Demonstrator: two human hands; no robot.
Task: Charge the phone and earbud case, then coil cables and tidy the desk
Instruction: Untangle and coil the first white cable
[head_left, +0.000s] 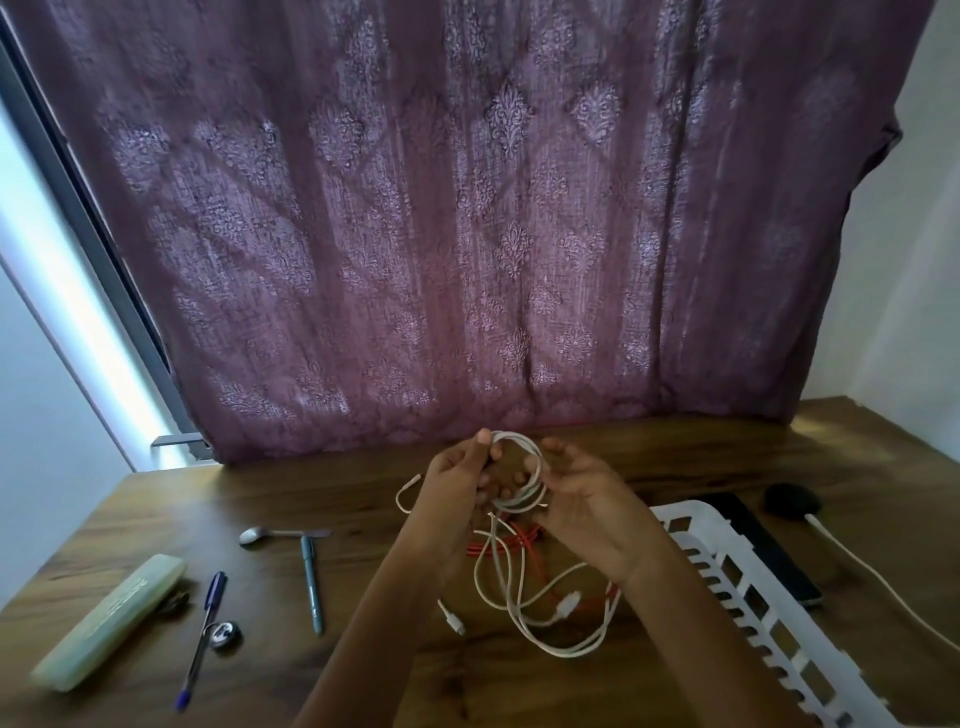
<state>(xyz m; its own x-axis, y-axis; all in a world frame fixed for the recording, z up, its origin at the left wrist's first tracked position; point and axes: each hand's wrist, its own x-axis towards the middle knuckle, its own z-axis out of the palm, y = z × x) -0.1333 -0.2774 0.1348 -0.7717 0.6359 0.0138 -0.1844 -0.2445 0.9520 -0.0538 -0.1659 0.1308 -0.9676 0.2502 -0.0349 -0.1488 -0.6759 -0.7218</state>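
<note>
A white cable (524, 470) is wound into a small coil held up over the desk between both hands. My left hand (457, 480) pinches the coil's top left side. My right hand (576, 486) curls round its right side and lower edge. Loose white cable (519, 597) hangs from the coil and lies in loops on the wooden desk (363, 670), ending in white plugs. A red cable (514, 543) lies tangled beneath it. A black phone (769, 553) lies at the right, behind the basket. A dark round earbud case (792, 499) has a white cable (883, 577) plugged into it.
A white slotted basket (737, 582) stands at the right front. On the left lie a spoon (270, 535), a teal pen (311, 584), a blue pen (205, 634), a small metal clip (226, 634) and a pale green case (111, 618). A purple curtain (467, 234) hangs behind the desk.
</note>
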